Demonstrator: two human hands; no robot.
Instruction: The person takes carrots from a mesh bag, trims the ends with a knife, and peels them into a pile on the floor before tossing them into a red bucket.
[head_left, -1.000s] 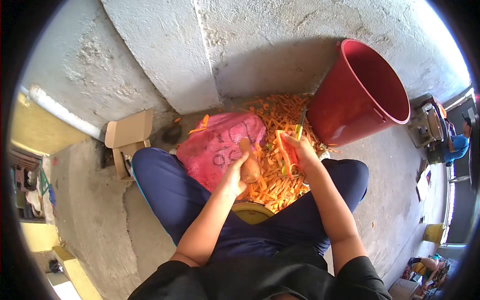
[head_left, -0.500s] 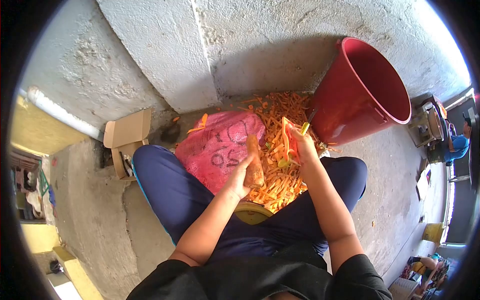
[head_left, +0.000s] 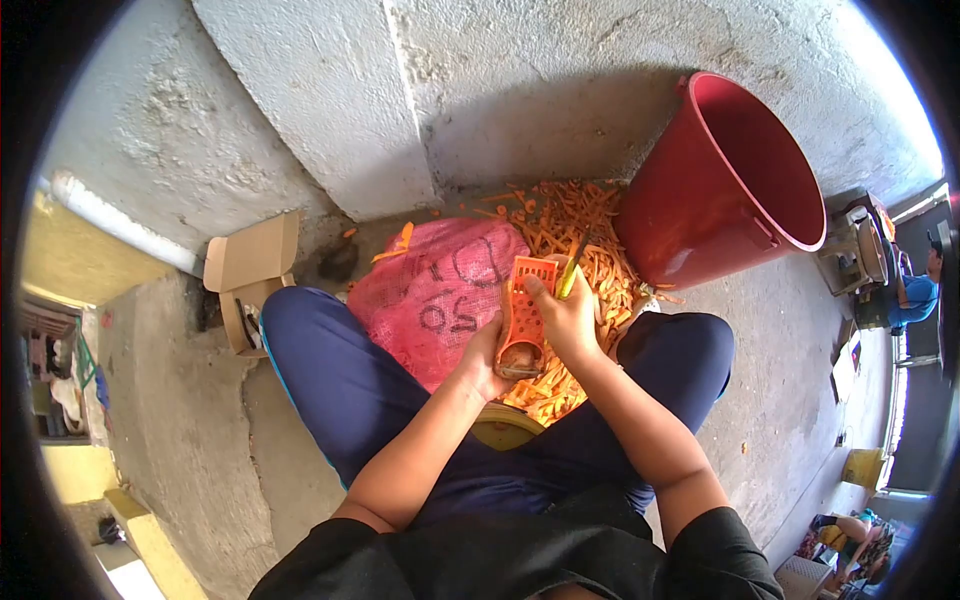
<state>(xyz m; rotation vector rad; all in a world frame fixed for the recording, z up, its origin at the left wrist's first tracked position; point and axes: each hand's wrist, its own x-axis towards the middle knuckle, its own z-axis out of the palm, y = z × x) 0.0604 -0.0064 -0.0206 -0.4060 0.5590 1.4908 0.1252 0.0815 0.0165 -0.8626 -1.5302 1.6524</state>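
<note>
My left hand [head_left: 484, 358] is closed around a carrot [head_left: 519, 358], whose brownish lower end shows below an orange plastic peeler [head_left: 526, 308] with rows of holes. The peeler lies over the carrot and hides most of it. My right hand [head_left: 568, 318] grips the peeler, thumb on its face. In that same hand is a knife [head_left: 569, 280] with a yellow-green handle, its dark blade pointing away from me. Under both hands, carrot peelings [head_left: 540, 397] heap up between my legs, partly over a yellow container rim [head_left: 500, 430].
A pink mesh sack [head_left: 420, 300] with black writing lies left of the peelings. A tall red bin [head_left: 690, 190] leans at the right by the wall. An open cardboard box [head_left: 250, 265] stands left of my knee. Two other people are at the far right.
The peeler in my right hand has moved left and down onto the carrot. The knife has come along in the same hand. My left hand has stayed nearly in place.
</note>
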